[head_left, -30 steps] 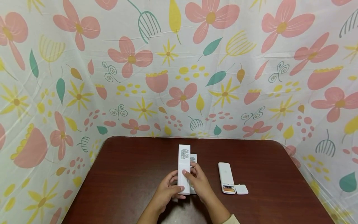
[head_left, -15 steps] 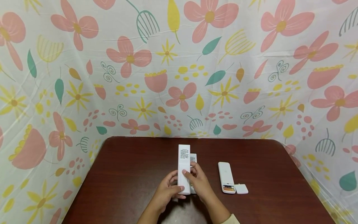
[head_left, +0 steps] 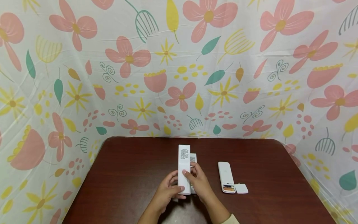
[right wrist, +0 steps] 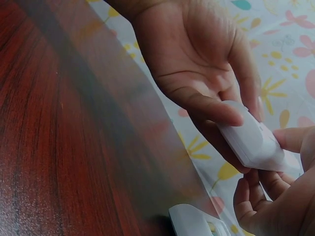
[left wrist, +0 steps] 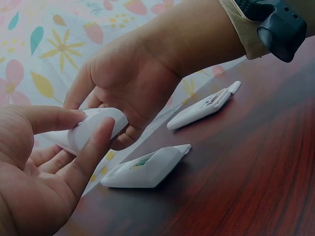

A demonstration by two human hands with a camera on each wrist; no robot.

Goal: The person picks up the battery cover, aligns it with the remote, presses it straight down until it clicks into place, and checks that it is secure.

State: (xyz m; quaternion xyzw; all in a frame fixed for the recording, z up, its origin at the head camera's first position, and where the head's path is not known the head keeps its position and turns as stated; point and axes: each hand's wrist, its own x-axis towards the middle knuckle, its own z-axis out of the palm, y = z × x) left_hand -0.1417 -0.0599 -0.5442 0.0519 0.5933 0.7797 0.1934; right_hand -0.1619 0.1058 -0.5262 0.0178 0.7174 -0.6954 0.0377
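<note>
Both hands hold a white remote control [head_left: 184, 164] above the table, its back with the printed label turned up. My left hand [head_left: 165, 192] grips its lower end, thumb on the near corner and fingers underneath. On its right side my right hand [head_left: 200, 183] holds it, with the thumb pressed on the back below the middle. Partly hidden behind it in the head view, a second white remote [left wrist: 147, 167] lies on the table with its battery bay uncovered. To the right lies a third white remote [head_left: 226, 174], its battery bay uncovered too and a battery showing.
A small white battery cover [head_left: 241, 189] lies against the lower end of the third remote. The dark reddish-brown table [head_left: 134, 165] has rounded far corners. A flower-printed cloth [head_left: 179, 77] hangs behind it and along both sides.
</note>
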